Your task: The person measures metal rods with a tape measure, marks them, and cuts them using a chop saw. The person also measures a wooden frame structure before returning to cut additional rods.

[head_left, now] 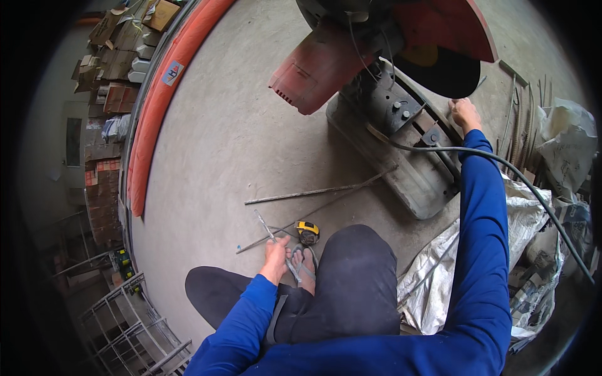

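Note:
My left hand (276,254) is closed around a short, thin, greyish rod (263,222), held slanting above my sandalled foot (305,269). Beside that hand a yellow and black tape measure (307,232) rests on the floor. My right arm reaches out to the far right. There my right hand (464,114) is closed next to the base of a cut-off saw (401,156), just below its dark disc (439,69); what its fingers hold, if anything, is hidden. Two long thin metal rods (301,195) lie on the floor, running toward the saw base.
The saw's red motor housing (307,66) overhangs its base. A grey cable (527,182) passes over my right forearm. White sacks (433,276) and plastic bags (567,144) lie at the right, near metal bars (517,119). Stacked cartons (103,200) and a long orange roll (153,125) stand left.

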